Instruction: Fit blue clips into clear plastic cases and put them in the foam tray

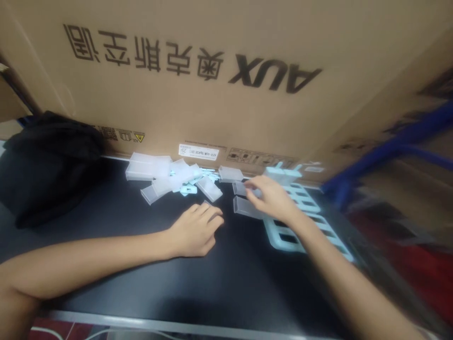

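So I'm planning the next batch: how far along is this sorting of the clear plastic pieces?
Early, it seems. Done: nothing clearly; the slotted tray shows open slots. In hand: the right hand fingers one clear piece beside another clear piece; the left hand rests on the black table. Left: the loose pile by the cardboard box.

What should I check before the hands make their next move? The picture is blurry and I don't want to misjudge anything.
1. Right hand on a part: ok, its fingertips are at a clear case by the tray.
2. Firm grip on that case: cannot tell, blurred.
3. Left hand free: ok, it rests palm down on the table; anything under it is hidden.
4. Second case within reach: ok, it lies just below the right hand's fingers.
5. Tray slots open: ok for the near ones, which look dark and empty; the far ones are blurred.
6. Pile of cases clear of the hands: ok, it lies apart near the box.
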`<state>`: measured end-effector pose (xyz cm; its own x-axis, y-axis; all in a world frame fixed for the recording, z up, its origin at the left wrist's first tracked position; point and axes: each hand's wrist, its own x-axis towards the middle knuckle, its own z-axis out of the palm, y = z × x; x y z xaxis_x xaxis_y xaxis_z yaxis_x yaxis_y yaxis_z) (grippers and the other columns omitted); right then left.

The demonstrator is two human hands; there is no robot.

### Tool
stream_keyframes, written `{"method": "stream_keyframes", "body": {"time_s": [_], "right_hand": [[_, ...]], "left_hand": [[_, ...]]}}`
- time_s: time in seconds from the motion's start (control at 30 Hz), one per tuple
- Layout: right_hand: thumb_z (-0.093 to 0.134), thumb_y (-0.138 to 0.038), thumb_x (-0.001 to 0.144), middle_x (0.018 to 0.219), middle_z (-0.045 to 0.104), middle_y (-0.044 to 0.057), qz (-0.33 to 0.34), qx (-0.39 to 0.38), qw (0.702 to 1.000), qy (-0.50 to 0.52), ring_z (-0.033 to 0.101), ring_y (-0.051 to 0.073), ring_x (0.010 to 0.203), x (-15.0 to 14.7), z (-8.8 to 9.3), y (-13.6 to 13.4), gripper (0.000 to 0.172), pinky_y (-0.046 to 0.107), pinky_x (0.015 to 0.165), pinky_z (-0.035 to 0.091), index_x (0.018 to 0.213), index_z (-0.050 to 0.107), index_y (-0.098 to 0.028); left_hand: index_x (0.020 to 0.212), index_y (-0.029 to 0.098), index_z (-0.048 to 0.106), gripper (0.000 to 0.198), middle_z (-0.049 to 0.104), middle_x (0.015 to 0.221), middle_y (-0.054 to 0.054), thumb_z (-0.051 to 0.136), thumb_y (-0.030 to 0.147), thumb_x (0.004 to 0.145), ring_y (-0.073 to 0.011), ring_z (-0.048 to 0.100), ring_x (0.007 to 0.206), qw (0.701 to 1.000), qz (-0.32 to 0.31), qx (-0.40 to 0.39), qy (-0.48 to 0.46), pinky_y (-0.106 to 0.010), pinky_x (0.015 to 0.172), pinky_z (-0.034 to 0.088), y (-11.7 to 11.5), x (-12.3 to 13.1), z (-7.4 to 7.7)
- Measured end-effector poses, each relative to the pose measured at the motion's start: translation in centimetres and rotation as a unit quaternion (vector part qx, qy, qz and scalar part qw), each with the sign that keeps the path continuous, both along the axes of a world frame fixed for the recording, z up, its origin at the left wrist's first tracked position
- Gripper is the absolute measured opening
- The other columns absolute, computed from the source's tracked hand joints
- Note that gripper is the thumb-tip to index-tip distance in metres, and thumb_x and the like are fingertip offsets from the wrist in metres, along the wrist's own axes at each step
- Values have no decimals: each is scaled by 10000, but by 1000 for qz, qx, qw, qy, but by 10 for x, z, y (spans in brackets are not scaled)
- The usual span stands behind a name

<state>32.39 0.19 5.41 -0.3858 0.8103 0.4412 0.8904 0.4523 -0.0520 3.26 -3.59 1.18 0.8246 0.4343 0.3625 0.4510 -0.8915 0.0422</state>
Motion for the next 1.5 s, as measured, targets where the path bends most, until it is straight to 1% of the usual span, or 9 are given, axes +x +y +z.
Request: {"method": "stream_keyframes", "body": {"time_s": [0.13,0.27,0.57,0.7,0.83,1.0,1.23,1.4,1.5], "right_hand": [[513,-164,934,1157,743,119,77,-71,990,-93,634,265,1069,-44,4,34,300,393,905,486,1165,703,-181],[542,-60,856,1148,742,114,108,-84,970,-202,578,273,1078,-69,2,62,375,379,834,422,1165,709,-190],[572,-220,946,1062,704,138,112,-74,963,-234,555,256,987,-74,3,65,139,363,792,373,948,702,-171],[497,-193,974,1004,715,157,88,-62,975,-193,597,256,945,-66,6,61,194,374,822,429,908,676,-158],[520,-248,992,930,730,97,79,-46,994,67,651,213,842,-54,11,35,171,350,768,506,1060,663,-184],[713,-415,933,834,730,33,105,-186,878,427,692,166,718,-56,9,-22,265,299,657,574,1102,646,-223],[816,-346,871,746,690,-40,138,-322,711,609,672,121,610,-72,-5,-52,457,236,564,573,1257,583,-272],[802,-282,884,762,700,-22,147,-317,679,646,688,104,615,-82,-7,-62,207,202,559,564,1047,682,-240],[793,-264,891,770,709,-7,155,-299,676,655,685,95,617,-91,-11,-69,140,192,564,564,1003,717,-226]], "left_hand": [[1226,158,589,342,562,1435,-162,582,209,888,-351,476,1346,999,36,-13,4,-536,1074,462,0,1,1],[1255,165,576,346,528,1453,-160,549,226,916,-367,416,1387,997,52,-47,17,-515,1005,542,-1,1,2],[1124,161,570,281,502,1409,-194,608,175,846,-392,397,1407,996,24,-85,-7,-557,1116,508,4,-2,4],[1189,198,515,391,545,1358,-144,538,66,822,-322,478,1333,989,-10,-124,-76,-501,1036,569,10,-3,-1],[1306,232,411,570,525,1448,-148,500,-25,805,-281,504,1401,948,-127,-151,-249,-520,1119,519,21,-3,-9],[1337,267,355,596,566,1426,-150,530,-52,865,-245,575,1347,890,-187,-164,-382,-504,1070,529,29,1,-9],[1361,305,326,633,424,1489,-172,675,106,872,-302,493,1377,890,-187,-171,-378,-576,1055,503,25,2,-8],[1388,315,266,678,414,1501,-184,701,166,890,-336,447,1441,895,-175,-177,-371,-651,1116,431,24,2,-10],[1414,304,230,712,467,1427,-185,728,208,914,-314,533,1363,895,-166,-197,-364,-569,1066,504,25,3,-15]]}}
